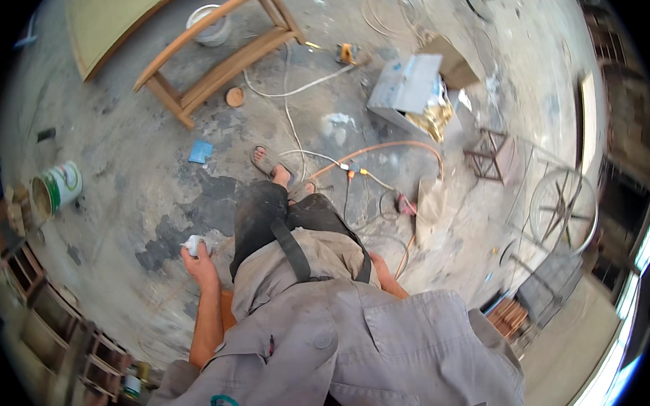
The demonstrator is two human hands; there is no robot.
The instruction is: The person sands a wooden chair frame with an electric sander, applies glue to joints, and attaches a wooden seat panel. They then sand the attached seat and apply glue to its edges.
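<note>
My left hand (199, 261) is out to the left of my leg, its fingers curled round a small white wad (192, 245). Whether the wad is cloth or paper cannot be made out. On the other side, bare skin of my right hand or wrist (386, 274) shows past the edge of my grey shirt, beside my right thigh. Its fingers are hidden, so what they hold, if anything, does not show. A blue square sheet (200, 152) lies on the floor ahead of the left hand. My sandalled feet stand on the stained concrete floor.
A wooden frame (238, 65) stands ahead, with a white bucket (213, 33) behind it. Hoses and cables (403, 144) loop over the floor near my feet. An open cardboard box (393, 94) stands ahead right, a wheel (564, 211) farther right, and a tipped bucket (62, 186) left.
</note>
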